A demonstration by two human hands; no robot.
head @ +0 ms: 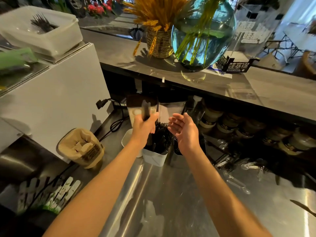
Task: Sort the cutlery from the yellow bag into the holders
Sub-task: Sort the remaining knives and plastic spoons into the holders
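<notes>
On the steel worktop (171, 194), toward its back edge, the left hand (143, 124) grips black cutlery (146, 109) above a white holder (154, 157); the right hand (183, 129) hovers, fingers relaxed. Next, I judge: lower the pieces in. The yellow bag is not visible.

Black cutlery (159, 135) in white holder (154, 157). Steel-grey worktop (171, 194). Tan paper bag (82, 147). Golden wheat (157, 14) in woven straw-coloured basket (159, 45). Blue-green glass vase (203, 33). Clear spoons (237, 183).
</notes>
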